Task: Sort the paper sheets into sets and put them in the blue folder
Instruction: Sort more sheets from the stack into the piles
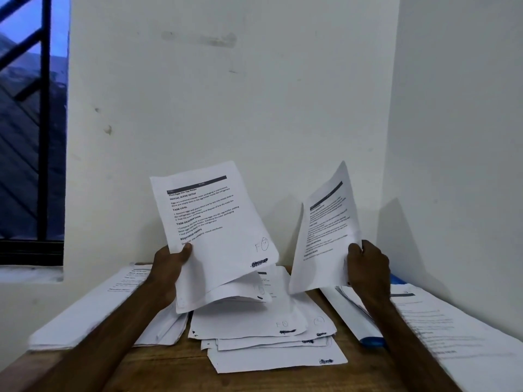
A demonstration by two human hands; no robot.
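My left hand (169,265) grips a small bundle of printed sheets (218,222) by the lower left corner, held up and tilted, its top page marked "F" at the bottom right. Off to the right, my right hand (368,264) pinches a single printed sheet (325,230) at its right edge, raised above the table. A loose pile of sheets (266,338) lies fanned out on the wooden table (169,369) below both hands. The blue folder (373,341) shows only as blue edges under papers at the right.
A stack of sheets (93,309) lies at the table's left side. More printed sheets (441,329) cover the right side over the folder. A white wall stands close behind, and a barred window (31,131) is at the far left.
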